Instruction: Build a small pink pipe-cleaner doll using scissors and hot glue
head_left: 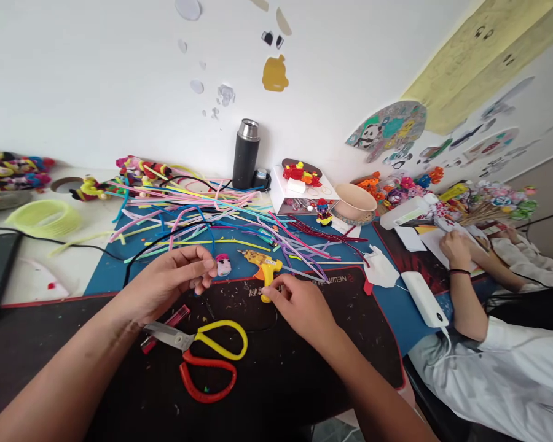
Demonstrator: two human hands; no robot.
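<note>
A yellow glue gun (268,265) lies on the far part of the black mat, its nozzle pointing up and left. The curled fingers of my right hand (299,304) are at the lower end of its handle. My left hand (182,273) is raised above the mat, thumb and fingertips together; anything between them is too small to make out. Just right of those fingertips sits a small white head with a pink top (223,264). Below, scissors with one yellow and one red handle (221,339) lie open beside a red tube (177,315).
Colourful pipe cleaners (203,215) spread behind the hands. A black thermos (246,156), white box (283,199) and beige bowl (356,202) stand farther back. At right are a white power bank (424,299) and a person's arm (470,307). A black cable crosses at left.
</note>
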